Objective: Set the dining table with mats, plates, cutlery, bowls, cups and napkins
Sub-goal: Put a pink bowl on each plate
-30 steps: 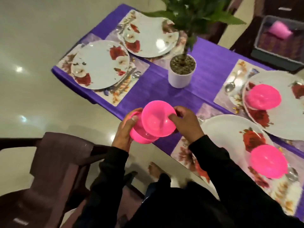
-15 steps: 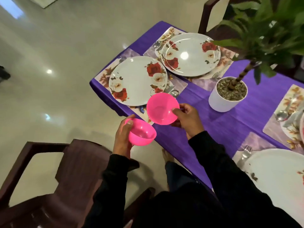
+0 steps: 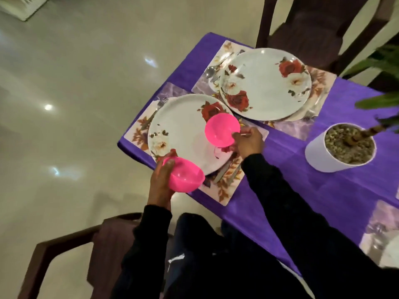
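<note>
Gripping 1 pink bowl (image 3: 222, 130) by its rim, right hand (image 3: 248, 143) over near plate (image 3: 187, 134), bowl tilted. Left hand (image 3: 160, 180) curled round second pink bowl (image 3: 185, 178) at surface (image 3: 323, 190) edge. Far plate (image 3: 265, 83) just beyond, both on mats.

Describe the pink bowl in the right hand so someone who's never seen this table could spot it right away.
Start at the purple tablecloth and find the nearer flowered plate at its corner. The bowl hangs over that plate's right side, gripped by the right hand. The other pink bowl, in the left hand, sits nearer, off the table's edge.
</note>
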